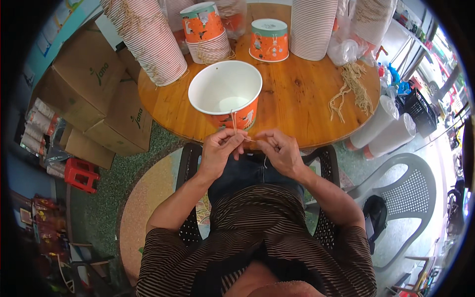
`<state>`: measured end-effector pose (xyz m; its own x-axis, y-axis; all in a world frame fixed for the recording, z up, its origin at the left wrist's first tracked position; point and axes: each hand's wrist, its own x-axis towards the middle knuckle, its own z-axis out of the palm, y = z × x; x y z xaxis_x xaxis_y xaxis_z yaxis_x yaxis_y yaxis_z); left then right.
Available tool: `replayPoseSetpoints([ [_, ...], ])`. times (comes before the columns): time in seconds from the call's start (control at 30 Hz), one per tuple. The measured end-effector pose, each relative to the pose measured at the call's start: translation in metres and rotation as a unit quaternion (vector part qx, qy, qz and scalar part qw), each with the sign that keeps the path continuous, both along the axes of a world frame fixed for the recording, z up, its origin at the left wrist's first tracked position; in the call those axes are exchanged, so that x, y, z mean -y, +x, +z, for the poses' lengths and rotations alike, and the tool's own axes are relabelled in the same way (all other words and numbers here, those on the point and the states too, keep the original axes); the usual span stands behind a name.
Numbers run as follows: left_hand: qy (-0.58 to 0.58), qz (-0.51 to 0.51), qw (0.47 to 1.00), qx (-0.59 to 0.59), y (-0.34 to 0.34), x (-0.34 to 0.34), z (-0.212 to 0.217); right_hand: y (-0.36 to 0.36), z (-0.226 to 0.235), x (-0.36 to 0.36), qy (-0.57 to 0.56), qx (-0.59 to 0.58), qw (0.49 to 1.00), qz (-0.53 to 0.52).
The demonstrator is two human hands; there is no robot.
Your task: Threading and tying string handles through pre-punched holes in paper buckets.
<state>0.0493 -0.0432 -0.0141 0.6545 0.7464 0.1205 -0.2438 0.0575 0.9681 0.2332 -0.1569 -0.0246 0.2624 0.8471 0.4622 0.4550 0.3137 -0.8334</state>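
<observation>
A large paper bucket (213, 85), white inside and orange with printed figures outside, stands upright at the near edge of the wooden table (302, 106). A thin pale string (234, 120) runs up its front to the rim. Just in front of the bucket, my left hand (220, 151) pinches the string between thumb and fingertips. Close beside it on the right, my right hand (282, 154) is closed on the same string, with a loose end hanging below. Whether a knot lies between my fingers is too small to tell.
Behind stand a leaning bucket stack (148, 47), a taller stack (311, 29), and two upturned orange buckets (203, 25) (268, 43). A bundle of loose strings (360, 89) lies at the table's right. Cardboard boxes (84, 69), a red stool (81, 174) and a grey chair (420, 195) flank me.
</observation>
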Motion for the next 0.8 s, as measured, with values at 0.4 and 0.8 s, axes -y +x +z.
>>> replayPoseSetpoints([
  [0.4, -0.059, -0.11, 0.991, -0.052, -0.001, -0.005, 0.002, -0.009, 0.002, 0.002, -0.017, 0.048, 0.999, -0.01],
  [0.8, -0.021, -0.125, 0.99, -0.06, -0.005, -0.002, 0.015, -0.012, -0.002, 0.01, -0.024, 0.016, 0.999, -0.021],
])
